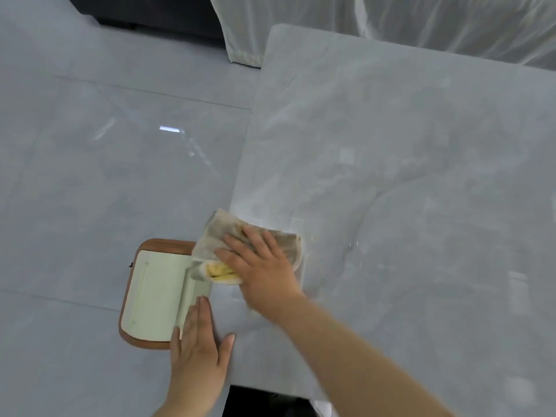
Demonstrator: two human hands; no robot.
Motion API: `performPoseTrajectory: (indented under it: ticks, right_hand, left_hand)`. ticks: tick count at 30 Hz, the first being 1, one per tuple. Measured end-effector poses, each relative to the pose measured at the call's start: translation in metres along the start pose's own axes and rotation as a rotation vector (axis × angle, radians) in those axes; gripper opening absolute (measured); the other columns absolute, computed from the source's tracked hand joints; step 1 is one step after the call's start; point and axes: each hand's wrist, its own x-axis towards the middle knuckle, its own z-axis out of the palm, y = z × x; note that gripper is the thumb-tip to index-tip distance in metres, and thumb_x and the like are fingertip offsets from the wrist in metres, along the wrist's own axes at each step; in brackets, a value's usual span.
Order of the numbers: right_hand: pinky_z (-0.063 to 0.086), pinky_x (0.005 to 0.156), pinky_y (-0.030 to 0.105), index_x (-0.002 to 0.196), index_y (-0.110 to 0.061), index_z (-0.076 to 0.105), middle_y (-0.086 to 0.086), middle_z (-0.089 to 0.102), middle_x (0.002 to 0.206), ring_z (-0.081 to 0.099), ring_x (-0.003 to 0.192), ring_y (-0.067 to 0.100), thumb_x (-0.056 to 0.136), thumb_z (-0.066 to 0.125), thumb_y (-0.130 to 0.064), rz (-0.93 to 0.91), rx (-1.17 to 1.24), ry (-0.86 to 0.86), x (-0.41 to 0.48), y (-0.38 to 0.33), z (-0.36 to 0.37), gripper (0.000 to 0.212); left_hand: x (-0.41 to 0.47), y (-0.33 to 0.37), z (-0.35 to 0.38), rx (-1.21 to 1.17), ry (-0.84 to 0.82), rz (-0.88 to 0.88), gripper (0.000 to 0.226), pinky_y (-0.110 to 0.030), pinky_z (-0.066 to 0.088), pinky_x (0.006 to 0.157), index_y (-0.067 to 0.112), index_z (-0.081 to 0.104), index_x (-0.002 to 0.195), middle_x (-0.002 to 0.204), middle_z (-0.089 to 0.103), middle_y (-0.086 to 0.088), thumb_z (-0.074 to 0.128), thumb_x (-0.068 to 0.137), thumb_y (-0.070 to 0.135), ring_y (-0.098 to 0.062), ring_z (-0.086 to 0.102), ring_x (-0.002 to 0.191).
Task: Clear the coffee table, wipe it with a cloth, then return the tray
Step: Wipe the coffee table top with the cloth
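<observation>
Wood-rimmed tray [150, 296] lies on the floor [75, 176] beside the table [391, 145], left hand [198, 350] flat on its edge, right hand [261, 266] flat on the cloth [212, 234].

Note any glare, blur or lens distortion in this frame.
Head view: a bright reflection streaks the glossy floor; the right hand and forearm are smeared by motion on the cloth; the table edge bows from the wide lens; the left hand looks sharper.

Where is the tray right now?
In the head view the tray lies on the floor left of the coffee table, its right side hidden by the table's edge, between the left hand and the cloth.
</observation>
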Motion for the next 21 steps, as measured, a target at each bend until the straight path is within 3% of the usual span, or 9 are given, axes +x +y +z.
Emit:
performPoseTrajectory:
  ticks: [2,5,7,10,11,13,16,19,21]
  right_hand:
    - [0.039,0.103,0.035,0.121,-0.031,0.056,-0.006,0.056,0.132,0.049,0.125,0.02,0.065,0.066,-0.026,0.066,-0.021,-0.024,-0.017,0.037,-0.006,0.057]
    - [0.009,0.113,0.034,0.138,-0.02,0.035,0.005,0.027,0.151,0.018,0.141,0.025,0.084,0.052,-0.01,0.418,0.092,0.004,-0.053,0.106,-0.024,0.057]
    - [0.009,0.113,0.037,0.137,-0.014,0.036,0.008,0.028,0.151,0.017,0.14,0.03,0.083,0.053,-0.007,0.65,0.125,0.163,-0.078,0.133,-0.035,0.057]
    - [0.008,0.113,0.039,0.137,-0.011,0.036,0.013,0.03,0.149,0.017,0.139,0.034,0.083,0.051,-0.003,0.847,0.133,0.306,-0.076,0.113,-0.025,0.057]
    - [0.005,0.114,0.041,0.138,-0.01,0.034,0.016,0.028,0.149,0.015,0.139,0.036,0.083,0.048,-0.001,0.808,0.163,0.281,-0.069,0.094,-0.015,0.057]
    - [-0.006,0.115,0.044,0.139,-0.011,0.031,0.015,0.026,0.15,0.009,0.141,0.037,0.083,0.043,0.003,0.524,0.209,0.185,-0.059,0.048,0.01,0.06]
    - [-0.025,0.104,0.039,0.139,-0.018,0.032,0.005,0.028,0.151,0.003,0.143,0.03,0.082,0.044,-0.002,0.238,0.252,0.091,-0.059,-0.002,0.028,0.061]
    - [-0.013,0.114,0.036,0.139,-0.023,0.032,0.0,0.026,0.152,0.009,0.143,0.025,0.085,0.049,-0.013,0.102,0.21,0.012,-0.065,0.026,0.017,0.058]
    - [0.004,0.113,0.032,0.139,-0.025,0.033,0.003,0.027,0.152,0.018,0.141,0.024,0.085,0.051,-0.015,0.256,0.193,0.042,-0.08,0.072,0.0,0.057]
  left_hand:
    - [-0.003,0.003,0.002,-0.033,0.009,0.008,0.071,-0.034,-0.006,0.112,0.014,-0.02,0.138,0.154,-0.006,-0.001,0.027,0.092,0.041,-0.015,-0.003,0.141]
    - [-0.004,0.006,0.005,-0.082,0.037,0.001,0.084,-0.037,-0.004,0.113,0.013,-0.017,0.139,0.155,-0.002,-0.005,0.036,0.086,0.051,-0.019,-0.001,0.142]
    - [-0.005,0.008,0.008,-0.052,0.056,0.013,0.093,-0.039,0.002,0.114,0.011,-0.018,0.139,0.154,-0.001,-0.008,0.04,0.082,0.056,-0.023,0.002,0.141]
    - [-0.003,0.007,0.01,-0.055,0.084,0.037,0.098,-0.04,0.009,0.113,0.01,-0.016,0.14,0.154,0.002,-0.011,0.045,0.079,0.057,-0.027,0.008,0.14]
    - [-0.003,0.006,0.01,-0.069,0.08,0.043,0.098,-0.04,0.01,0.113,0.01,-0.015,0.14,0.154,0.003,-0.011,0.047,0.079,0.056,-0.028,0.01,0.14]
    - [-0.002,0.004,0.009,-0.098,0.074,0.08,0.101,-0.041,0.013,0.113,0.01,-0.012,0.14,0.154,0.006,-0.012,0.053,0.077,0.053,-0.029,0.013,0.139]
    - [-0.001,0.003,0.006,-0.124,0.065,0.125,0.104,-0.041,0.016,0.113,0.01,-0.006,0.141,0.153,0.012,-0.012,0.063,0.073,0.046,-0.029,0.018,0.138]
    - [0.0,0.002,0.006,-0.13,0.061,0.121,0.104,-0.046,0.02,0.112,0.012,-0.003,0.142,0.152,0.017,-0.013,0.066,0.071,0.044,-0.032,0.021,0.136]
    - [0.0,0.002,0.005,-0.125,0.047,0.113,0.104,-0.047,0.02,0.112,0.013,-0.003,0.142,0.151,0.018,-0.013,0.066,0.072,0.044,-0.033,0.021,0.136]
